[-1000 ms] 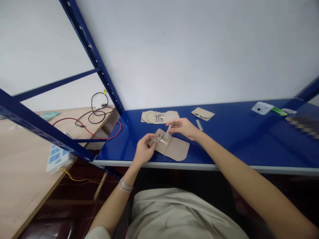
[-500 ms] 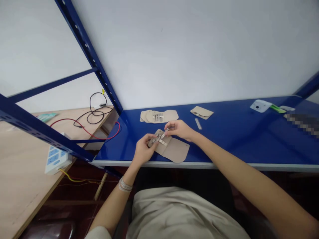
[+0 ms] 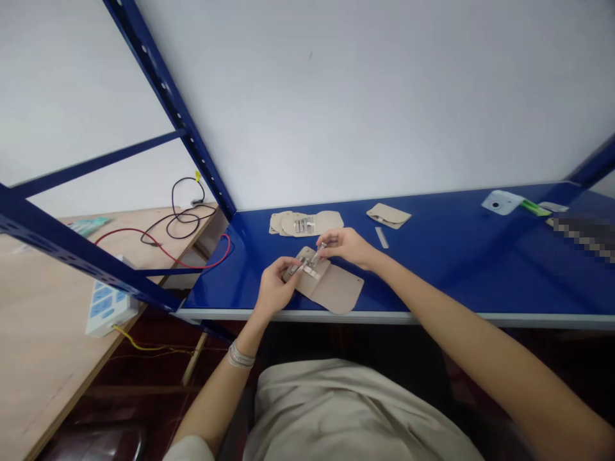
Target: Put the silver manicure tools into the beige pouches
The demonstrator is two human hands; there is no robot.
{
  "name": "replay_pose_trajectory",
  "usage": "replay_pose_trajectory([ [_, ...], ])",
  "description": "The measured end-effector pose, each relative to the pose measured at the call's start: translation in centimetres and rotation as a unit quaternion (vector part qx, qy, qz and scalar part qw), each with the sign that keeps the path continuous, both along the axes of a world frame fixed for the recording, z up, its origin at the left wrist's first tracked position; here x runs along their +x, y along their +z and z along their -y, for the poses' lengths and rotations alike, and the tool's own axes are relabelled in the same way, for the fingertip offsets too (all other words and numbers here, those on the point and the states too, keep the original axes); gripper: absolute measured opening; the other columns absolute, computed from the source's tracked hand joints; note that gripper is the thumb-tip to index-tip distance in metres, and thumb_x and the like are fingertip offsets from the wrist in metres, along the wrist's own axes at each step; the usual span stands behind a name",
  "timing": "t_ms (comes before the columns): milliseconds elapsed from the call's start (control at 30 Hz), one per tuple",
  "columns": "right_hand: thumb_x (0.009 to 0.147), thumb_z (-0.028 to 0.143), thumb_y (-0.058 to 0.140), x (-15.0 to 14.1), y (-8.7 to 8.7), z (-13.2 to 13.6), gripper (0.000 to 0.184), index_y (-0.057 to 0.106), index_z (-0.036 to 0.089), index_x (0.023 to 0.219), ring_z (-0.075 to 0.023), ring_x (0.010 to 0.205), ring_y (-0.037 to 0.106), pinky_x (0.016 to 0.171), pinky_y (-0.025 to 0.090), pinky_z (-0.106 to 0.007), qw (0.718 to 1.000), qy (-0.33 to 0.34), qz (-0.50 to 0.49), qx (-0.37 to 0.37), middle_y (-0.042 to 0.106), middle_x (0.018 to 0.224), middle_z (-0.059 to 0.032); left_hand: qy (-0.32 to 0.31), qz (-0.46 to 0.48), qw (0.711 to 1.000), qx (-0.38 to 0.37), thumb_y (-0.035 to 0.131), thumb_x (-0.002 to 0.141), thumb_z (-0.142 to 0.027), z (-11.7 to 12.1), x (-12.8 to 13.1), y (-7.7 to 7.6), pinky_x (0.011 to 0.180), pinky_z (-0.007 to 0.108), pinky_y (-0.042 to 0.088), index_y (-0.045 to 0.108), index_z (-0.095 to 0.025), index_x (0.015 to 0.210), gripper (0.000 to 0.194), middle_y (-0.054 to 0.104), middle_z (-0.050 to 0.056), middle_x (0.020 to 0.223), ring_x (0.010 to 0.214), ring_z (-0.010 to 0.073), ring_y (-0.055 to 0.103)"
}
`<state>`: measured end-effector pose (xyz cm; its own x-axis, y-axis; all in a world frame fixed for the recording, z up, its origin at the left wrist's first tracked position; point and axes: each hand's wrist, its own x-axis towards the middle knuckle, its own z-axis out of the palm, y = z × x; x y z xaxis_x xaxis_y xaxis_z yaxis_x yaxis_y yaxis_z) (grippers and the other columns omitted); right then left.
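White power strip (image 3: 111, 306) on wooden table (image 3: 43, 333).

Wearing a pale greyish-beige shirt front (image 3: 355, 410), plain, soft-looking, rumpled into long slanting folds. Left of shirt front: short sleeve (image 3: 189, 449) in similar pale cloth, then bare left forearm (image 3: 214, 398). Also left of shirt front: bracelet (image 3: 241, 356) of several thin pale strands, snug at wrist. Beyond shirt front: bare left hand (image 3: 277, 287), bare right hand (image 3: 346, 248). Right of shirt front: bare right forearm (image 3: 446, 314).
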<state>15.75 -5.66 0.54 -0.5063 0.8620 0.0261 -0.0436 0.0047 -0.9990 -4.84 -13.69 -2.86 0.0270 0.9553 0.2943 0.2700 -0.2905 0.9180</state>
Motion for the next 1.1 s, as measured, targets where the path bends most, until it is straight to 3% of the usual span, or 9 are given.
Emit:
replay_pose_trajectory([
  [133,0.058,0.030,0.084,0.1,-0.2,-0.2,0.034,0.064,0.014,0.082,-0.0148,0.065,0.065,0.068,0.054,-0.030,1.000,0.014,0.005,0.005,0.067,0.074,-0.0022,0.004,0.029,1.000,-0.001,0.074,0.073,-0.030,-0.2,-0.1,-0.3,0.065,0.022,0.044,0.061,-0.015,0.092,0.027,0.067,0.006,0.089,0.074,0.0143,0.060],
  [233,0.061,0.036,0.082,0.2,-0.4,-0.1,0.034,0.064,0.015,0.081,-0.0152,0.065,0.064,0.067,0.053,-0.030,0.994,0.062,0.062,0.069,0.067,0.070,-0.0022,0.011,0.026,1.000,0.000,0.076,0.071,-0.030,-0.1,-0.1,-0.2,0.066,0.022,0.044,0.061,-0.015,0.089,0.028,0.066,0.005,0.088,0.073,0.0136,0.058],
  [433,0.075,0.043,0.070,0.6,0.2,0.5,0.030,0.072,0.018,0.091,-0.0185,0.079,0.063,0.071,0.050,-0.030,0.938,0.110,0.205,0.258,0.071,0.091,-0.0070,-0.001,0.062,0.997,-0.035,0.075,0.071,-0.028,0.0,-0.1,0.4,0.065,0.021,0.043,0.060,-0.014,0.086,0.025,0.066,0.004,0.085,0.072,0.0125,0.057],
  [667,0.085,0.034,0.061,0.1,0.3,1.0,0.019,0.070,0.018,0.087,-0.0167,0.077,0.059,0.070,0.046,-0.029,0.895,0.079,0.221,0.378,0.065,0.091,-0.0078,0.020,0.105,0.993,-0.054,0.080,0.065,-0.031,0.1,0.0,0.6,0.063,0.021,0.044,0.059,-0.014,0.082,0.032,0.065,0.003,0.081,0.069,0.0123,0.057],
  [1100,0.088,0.027,0.056,-0.3,0.0,1.5,0.014,0.065,0.017,0.087,-0.0141,0.070,0.054,0.066,0.041,-0.027,0.881,0.055,0.191,0.429,0.060,0.084,-0.0052,0.035,0.166,0.981,-0.097,0.082,0.059,-0.028,0.1,-0.2,1.0,0.062,0.020,0.044,0.057,-0.014,0.079,0.035,0.064,0.001,0.078,0.066,0.0108,0.056],
])
